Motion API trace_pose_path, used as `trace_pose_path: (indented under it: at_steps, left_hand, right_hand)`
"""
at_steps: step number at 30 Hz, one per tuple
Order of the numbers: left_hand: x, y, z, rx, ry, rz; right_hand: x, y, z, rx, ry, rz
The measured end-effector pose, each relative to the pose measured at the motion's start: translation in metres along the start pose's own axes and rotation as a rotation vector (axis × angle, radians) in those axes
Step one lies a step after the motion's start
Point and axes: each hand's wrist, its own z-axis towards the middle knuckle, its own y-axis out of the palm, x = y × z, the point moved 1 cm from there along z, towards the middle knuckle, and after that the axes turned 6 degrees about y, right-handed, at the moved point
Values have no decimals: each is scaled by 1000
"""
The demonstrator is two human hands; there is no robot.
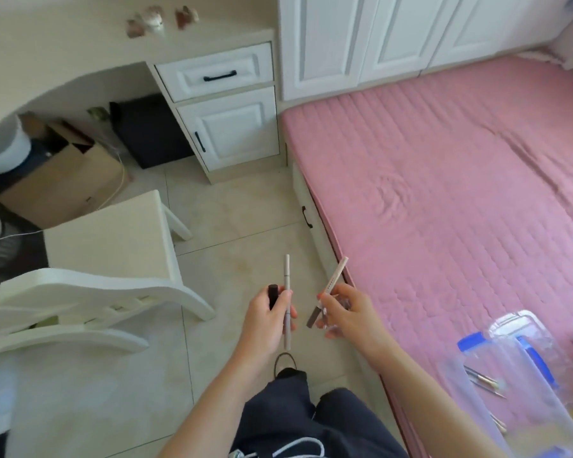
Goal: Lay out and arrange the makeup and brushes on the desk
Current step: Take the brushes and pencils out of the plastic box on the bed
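Head: both hands (267, 320) (349, 314) hold pencils (287, 279) (336, 275)

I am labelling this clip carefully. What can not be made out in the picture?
Head view, small objects on the desk: blurred, too small to name.
Head view, clear box: cut off by the frame corner; hazy plastic veils its contents.
Head view, black tube: lower part hidden by the left hand.

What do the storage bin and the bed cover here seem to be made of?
Clear storage bin with blue latches: likely glossy transparent plastic; slim tools inside show through its walls. Pink bed cover: apparently soft, matte quilted fabric, judging by the stitched parallel lines and wrinkles.
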Motion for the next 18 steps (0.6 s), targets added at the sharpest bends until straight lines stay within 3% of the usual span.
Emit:
trace_pose_path:
  at_steps: [7, 18]
  left_hand:
    - [9, -59, 47, 58, -101, -142]
    - [58, -90, 157, 185, -41, -191]
  right_hand:
    - [-56, 50, 42, -68, -33, -93]
    - [-142, 62, 147, -140, -49, -148]
